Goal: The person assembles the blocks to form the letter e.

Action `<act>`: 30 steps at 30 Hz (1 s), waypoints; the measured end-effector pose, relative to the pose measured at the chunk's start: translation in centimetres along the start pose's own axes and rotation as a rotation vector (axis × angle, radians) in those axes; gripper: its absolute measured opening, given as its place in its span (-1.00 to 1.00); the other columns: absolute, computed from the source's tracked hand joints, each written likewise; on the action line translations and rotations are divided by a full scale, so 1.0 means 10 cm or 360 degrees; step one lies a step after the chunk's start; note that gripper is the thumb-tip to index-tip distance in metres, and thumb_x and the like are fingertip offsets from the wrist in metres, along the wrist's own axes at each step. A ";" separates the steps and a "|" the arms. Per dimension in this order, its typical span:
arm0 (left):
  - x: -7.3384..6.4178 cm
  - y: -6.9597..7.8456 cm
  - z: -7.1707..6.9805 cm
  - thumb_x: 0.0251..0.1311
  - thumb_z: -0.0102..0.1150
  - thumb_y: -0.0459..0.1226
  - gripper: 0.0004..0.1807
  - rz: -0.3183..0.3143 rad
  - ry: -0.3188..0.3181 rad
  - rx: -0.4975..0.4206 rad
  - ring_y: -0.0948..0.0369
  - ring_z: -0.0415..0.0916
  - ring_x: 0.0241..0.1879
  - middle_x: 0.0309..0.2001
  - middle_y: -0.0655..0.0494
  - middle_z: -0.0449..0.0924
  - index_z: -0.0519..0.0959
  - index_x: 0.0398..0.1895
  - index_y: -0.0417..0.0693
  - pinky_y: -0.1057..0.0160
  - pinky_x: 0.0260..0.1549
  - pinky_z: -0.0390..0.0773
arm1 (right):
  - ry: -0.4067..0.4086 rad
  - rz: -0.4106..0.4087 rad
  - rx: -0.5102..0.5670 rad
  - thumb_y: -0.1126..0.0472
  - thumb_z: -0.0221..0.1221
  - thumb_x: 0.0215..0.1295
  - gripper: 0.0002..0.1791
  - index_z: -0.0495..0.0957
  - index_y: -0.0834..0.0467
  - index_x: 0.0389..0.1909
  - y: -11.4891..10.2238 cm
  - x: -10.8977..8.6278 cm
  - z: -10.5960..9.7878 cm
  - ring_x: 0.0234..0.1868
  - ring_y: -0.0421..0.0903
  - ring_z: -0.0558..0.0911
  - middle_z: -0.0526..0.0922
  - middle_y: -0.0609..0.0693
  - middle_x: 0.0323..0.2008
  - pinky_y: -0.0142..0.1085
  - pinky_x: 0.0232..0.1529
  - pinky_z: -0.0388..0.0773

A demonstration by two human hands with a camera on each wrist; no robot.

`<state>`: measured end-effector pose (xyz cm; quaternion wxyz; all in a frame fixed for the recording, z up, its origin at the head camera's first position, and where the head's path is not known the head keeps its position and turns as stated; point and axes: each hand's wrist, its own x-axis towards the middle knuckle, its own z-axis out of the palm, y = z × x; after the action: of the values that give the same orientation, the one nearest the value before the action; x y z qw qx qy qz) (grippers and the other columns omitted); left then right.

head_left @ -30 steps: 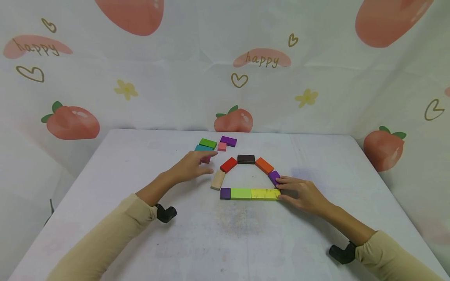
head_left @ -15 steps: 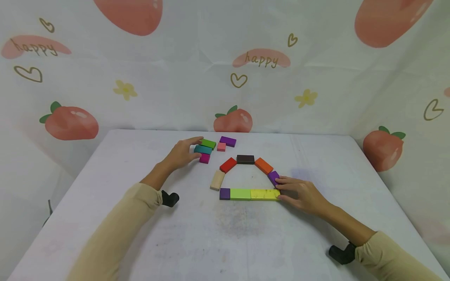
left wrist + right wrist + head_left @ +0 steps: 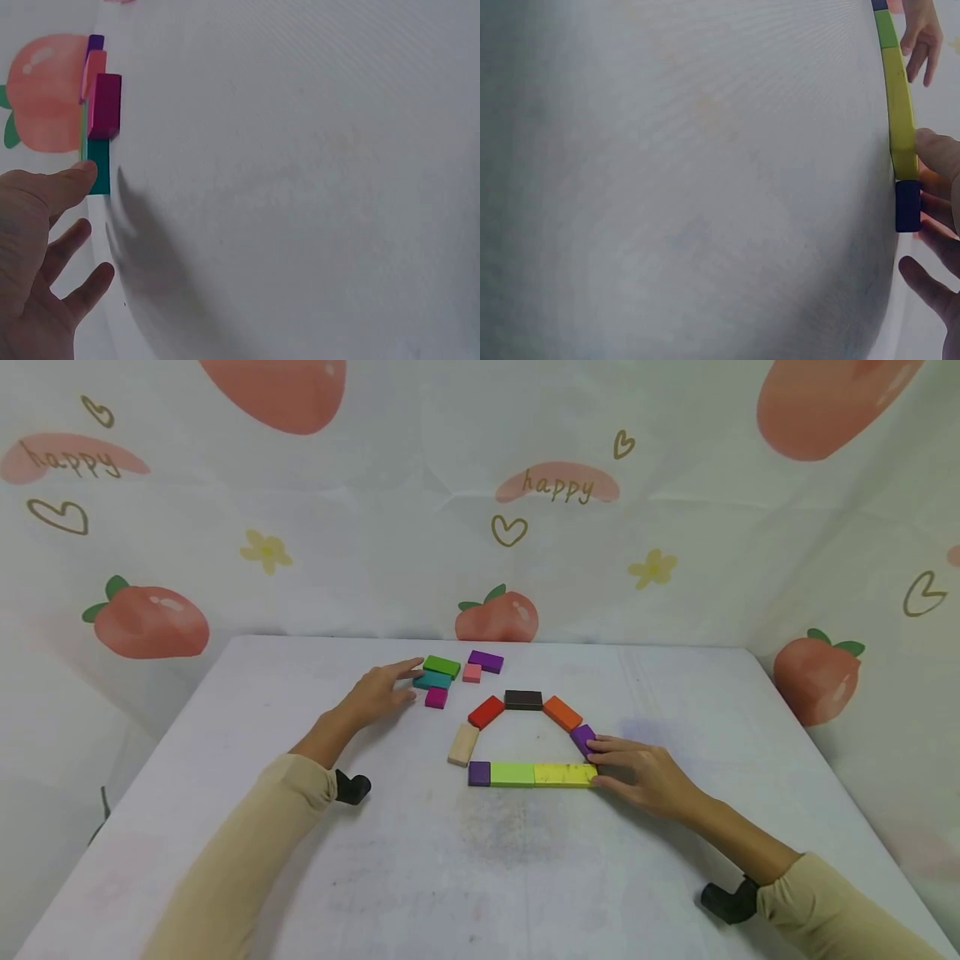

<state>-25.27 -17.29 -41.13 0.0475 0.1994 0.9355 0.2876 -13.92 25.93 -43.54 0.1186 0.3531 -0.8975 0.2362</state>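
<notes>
Beside a small cluster of wooden blocks, my left hand (image 3: 372, 695) reaches with loosely extended fingers to the left end of the teal block (image 3: 433, 681); whether it touches cannot be told. Magenta (image 3: 436, 697) and green blocks (image 3: 442, 667) lie against the teal one. My right hand (image 3: 652, 777) rests at the right end of a block outline, fingertips on a purple block (image 3: 582, 740), thumb at the yellow block (image 3: 562, 775). A dark blue block (image 3: 907, 210), hidden in the head view, sits at the yellow one's end near these fingers.
The outline continues through orange (image 3: 562, 713), black (image 3: 522, 699), red (image 3: 487, 712) and bare-wood (image 3: 463, 745) blocks, with light green (image 3: 512, 775) and dark purple (image 3: 479, 773) along its base. Behind lie pink (image 3: 472, 673) and purple (image 3: 487, 662) blocks. A patterned cloth hangs behind the table.
My left hand has moved from over the magenta and teal blocks out to their left, then drawn back slightly. The right hand and the blocks stay in place.
</notes>
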 end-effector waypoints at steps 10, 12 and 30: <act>-0.16 -0.12 -0.08 0.28 0.24 -0.40 -0.30 0.0055 0.0006 0.0093 -0.16 0.26 0.39 0.26 -0.15 0.50 0.24 0.48 -0.21 -0.22 0.32 0.22 | -0.0006 0.0003 -0.0013 0.25 0.50 0.00 -0.60 0.74 0.23 -0.08 -0.02 0.01 0.01 0.07 0.14 0.67 0.71 0.10 0.04 0.05 -0.06 0.62; -0.21 -0.17 -0.11 0.27 0.24 -0.41 -0.30 0.0054 0.0038 0.0080 -0.17 0.27 0.38 0.22 -0.15 0.54 0.25 0.47 -0.22 -0.24 0.32 0.21 | -0.0004 0.0000 -0.0016 0.25 0.50 0.00 -0.60 0.74 0.23 -0.08 -0.02 0.02 0.01 0.07 0.14 0.67 0.71 0.09 0.04 0.05 -0.06 0.62; -0.28 -0.22 -0.14 0.32 0.07 -0.55 -0.43 0.0113 0.0166 -0.0089 -0.17 0.43 0.24 0.16 -0.21 0.58 0.33 0.41 -0.21 -0.22 0.24 0.34 | -0.0031 0.0000 -0.0017 0.25 0.50 0.00 -0.60 0.74 0.25 -0.08 -0.02 0.02 -0.01 0.06 0.15 0.67 0.70 0.11 0.04 0.05 -0.06 0.62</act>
<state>-23.76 -20.82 -41.25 -0.0060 0.2157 0.9207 0.3253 -13.88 25.76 -43.32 0.1119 0.3547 -0.8998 0.2282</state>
